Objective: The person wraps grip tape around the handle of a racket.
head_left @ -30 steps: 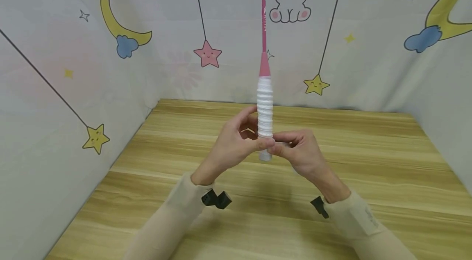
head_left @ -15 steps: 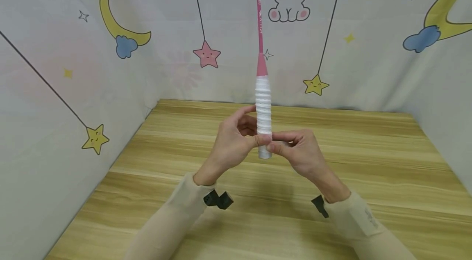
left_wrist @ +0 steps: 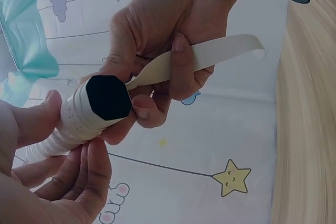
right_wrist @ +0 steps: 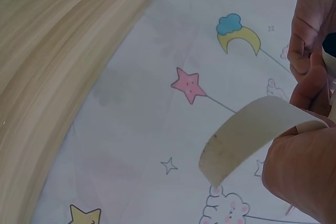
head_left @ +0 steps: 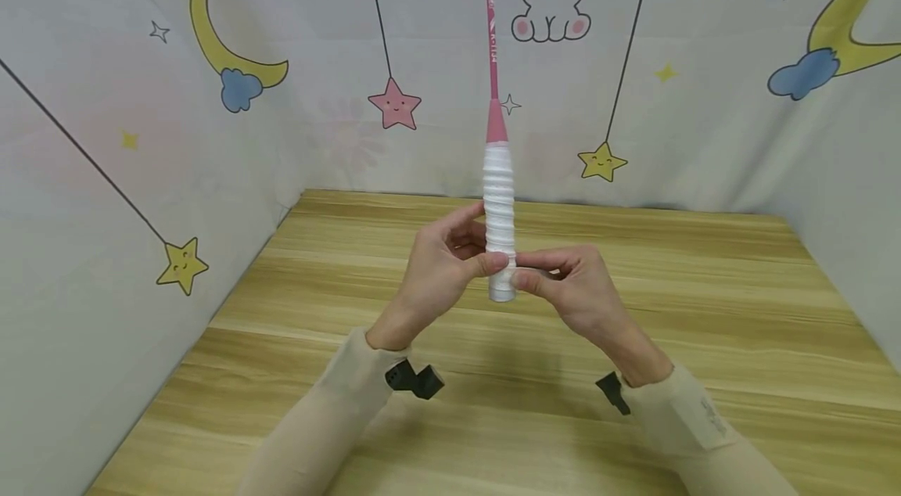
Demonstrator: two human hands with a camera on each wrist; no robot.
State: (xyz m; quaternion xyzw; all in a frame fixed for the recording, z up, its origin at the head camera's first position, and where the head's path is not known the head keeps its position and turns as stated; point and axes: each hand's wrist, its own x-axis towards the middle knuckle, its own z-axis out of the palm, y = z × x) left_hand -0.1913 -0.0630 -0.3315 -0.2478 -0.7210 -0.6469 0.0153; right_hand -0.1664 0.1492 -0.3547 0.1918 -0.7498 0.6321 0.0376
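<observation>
A pink-shafted racket (head_left: 496, 120) stands almost upright in the head view, its top out of frame. Ridged white grip tape wraps its handle (head_left: 499, 199). My left hand (head_left: 439, 265) grips the lower handle, with the thumb in front and the other fingers behind. Close to the butt, my right hand (head_left: 573, 289) pinches the white tape. In the left wrist view the tape's loose tail (left_wrist: 226, 53) runs from the handle through the right fingers. The black butt cap (left_wrist: 109, 97) faces that camera. The tail's curved end (right_wrist: 220, 153) hangs out in the right wrist view.
Below the hands lies a wood-grain table (head_left: 493, 418). White cloth walls (head_left: 450, 144) printed with stars, moons and a rabbit stand at the back and sides. A black wrist camera (head_left: 415, 380) sits on the left sleeve, another (head_left: 612, 393) on the right.
The racket has shifted slightly left, its shaft leaning a little further left at the top. The left thumb has moved slightly up and left. The right hand has barely moved.
</observation>
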